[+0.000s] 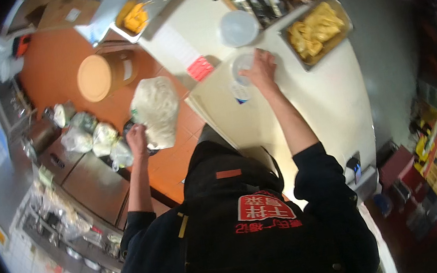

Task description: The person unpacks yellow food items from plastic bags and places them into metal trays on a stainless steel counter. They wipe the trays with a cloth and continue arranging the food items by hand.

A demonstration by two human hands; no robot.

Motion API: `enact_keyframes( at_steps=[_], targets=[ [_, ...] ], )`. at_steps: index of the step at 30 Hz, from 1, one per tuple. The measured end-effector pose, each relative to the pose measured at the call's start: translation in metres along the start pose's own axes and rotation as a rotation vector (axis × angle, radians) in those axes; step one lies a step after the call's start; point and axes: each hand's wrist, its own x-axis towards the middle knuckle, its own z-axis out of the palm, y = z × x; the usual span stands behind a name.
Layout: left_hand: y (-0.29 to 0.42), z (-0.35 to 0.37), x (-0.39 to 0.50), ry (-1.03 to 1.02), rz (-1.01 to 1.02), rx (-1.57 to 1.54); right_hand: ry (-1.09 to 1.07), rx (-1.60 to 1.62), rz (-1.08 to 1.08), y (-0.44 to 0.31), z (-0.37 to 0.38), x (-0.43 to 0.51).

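My right hand [261, 69] reaches over the pale counter [321, 112] and grips a small clear round plastic tub [238, 68] from above. Beside the tub, towards me, lies a label or packet bearing writing [241, 93]. A larger translucent round container [238, 29] stands just beyond it. My left hand [137, 139] hangs low on the left with its fingers curled. It overlaps the edge of a big white plastic bag [156, 109] on the floor side; whether it holds the bag cannot be told.
Yellow pieces of food fill a metal tray [306, 66] at the counter's far right. Another metal tray [159, 7] holds orange-yellow pieces. A pink-and-white packet [200, 68] sits at the counter's edge. Below are a brown drum [94, 78] and several tied bags [104, 138].
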Motion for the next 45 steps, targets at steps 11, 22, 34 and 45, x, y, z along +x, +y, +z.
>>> enact_keyframes(
  at_steps=[11, 22, 34, 45],
  targets=[
    [-0.010, 0.011, -0.002, 0.009, -0.066, 0.113, -0.277, 0.373, 0.074, 0.024, -0.014, 0.005],
    [-0.010, 0.013, -0.006, 0.024, -0.072, 0.014, 0.085, 0.982, 0.059, -0.012, -0.053, 0.104],
    [-0.055, 0.011, -0.001, 0.100, -0.092, 0.051, 0.464, 0.453, -0.193, -0.025, -0.049, 0.042],
    [-0.079, -0.026, -0.025, 0.229, -0.140, -0.072, 0.139, 0.247, -0.512, -0.017, 0.080, -0.133]
  ],
)
